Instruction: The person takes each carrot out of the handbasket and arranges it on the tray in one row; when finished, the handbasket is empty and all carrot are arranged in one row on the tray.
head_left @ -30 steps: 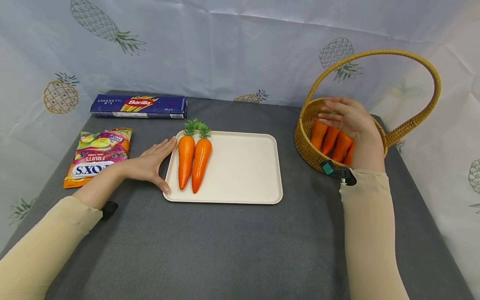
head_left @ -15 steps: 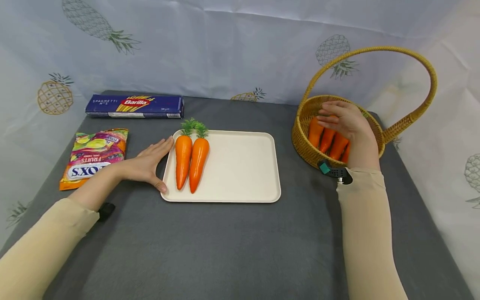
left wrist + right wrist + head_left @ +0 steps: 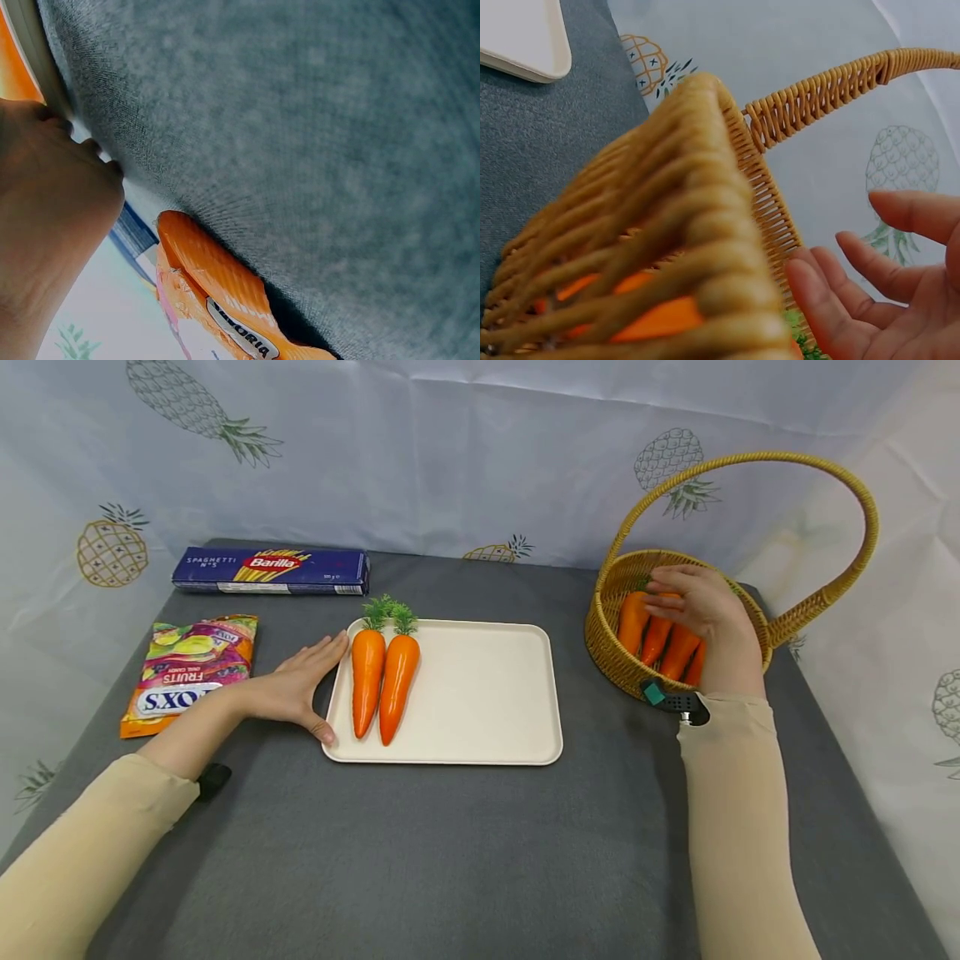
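Observation:
A cream tray lies mid-table with two orange carrots side by side at its left end, their green tops over the far rim. My left hand is spread at the tray's left edge, thumb and fingertips touching the rim. At the right stands a wicker basket with a tall handle, holding several carrots. Over the basket's opening is my right hand, its fingers loosely bent. The right wrist view shows these fingers apart with nothing between them, above green carrot leaves.
A blue spaghetti box lies at the back left. In front of it is a colourful candy bag, close to the left forearm. The basket's handle arches high over the right side. A patterned cloth hangs behind the grey table.
The head view has shifted slightly. My right hand has moved a little lower over the basket. My left hand stays at the tray's edge, and the carrots on the tray have not moved.

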### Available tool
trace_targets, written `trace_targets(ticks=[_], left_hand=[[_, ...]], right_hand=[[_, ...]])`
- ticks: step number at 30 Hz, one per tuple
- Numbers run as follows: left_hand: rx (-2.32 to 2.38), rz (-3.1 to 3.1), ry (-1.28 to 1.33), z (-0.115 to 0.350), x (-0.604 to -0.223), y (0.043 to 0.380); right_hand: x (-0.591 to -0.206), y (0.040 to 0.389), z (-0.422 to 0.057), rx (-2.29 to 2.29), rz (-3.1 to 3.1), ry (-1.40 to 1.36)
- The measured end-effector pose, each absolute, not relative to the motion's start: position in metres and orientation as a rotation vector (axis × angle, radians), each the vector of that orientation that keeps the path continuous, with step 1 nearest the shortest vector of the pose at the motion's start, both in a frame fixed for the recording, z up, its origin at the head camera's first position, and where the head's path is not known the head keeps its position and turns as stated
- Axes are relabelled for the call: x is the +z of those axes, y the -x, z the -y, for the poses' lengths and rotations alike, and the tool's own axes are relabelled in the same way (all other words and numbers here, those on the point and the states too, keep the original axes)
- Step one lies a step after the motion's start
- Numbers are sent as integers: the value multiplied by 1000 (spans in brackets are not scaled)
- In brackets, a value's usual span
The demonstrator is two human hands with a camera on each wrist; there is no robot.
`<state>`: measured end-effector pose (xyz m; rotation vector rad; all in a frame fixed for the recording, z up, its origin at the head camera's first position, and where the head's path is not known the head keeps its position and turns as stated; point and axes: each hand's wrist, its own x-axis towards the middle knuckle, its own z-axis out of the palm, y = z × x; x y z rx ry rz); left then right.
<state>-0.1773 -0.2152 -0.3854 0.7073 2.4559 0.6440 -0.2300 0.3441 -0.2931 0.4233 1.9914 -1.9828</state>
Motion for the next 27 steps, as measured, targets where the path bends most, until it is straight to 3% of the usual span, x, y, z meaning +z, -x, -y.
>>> trace_targets(ticks=[17,27], left_hand=[[671,-2442,-717,215,-385,177],[666,-2437,-695,216,-384,177]], right_hand=[[-287,246,-341,-1296,-2351,-424],[-292,248,-337,-1217,-2377,-346]])
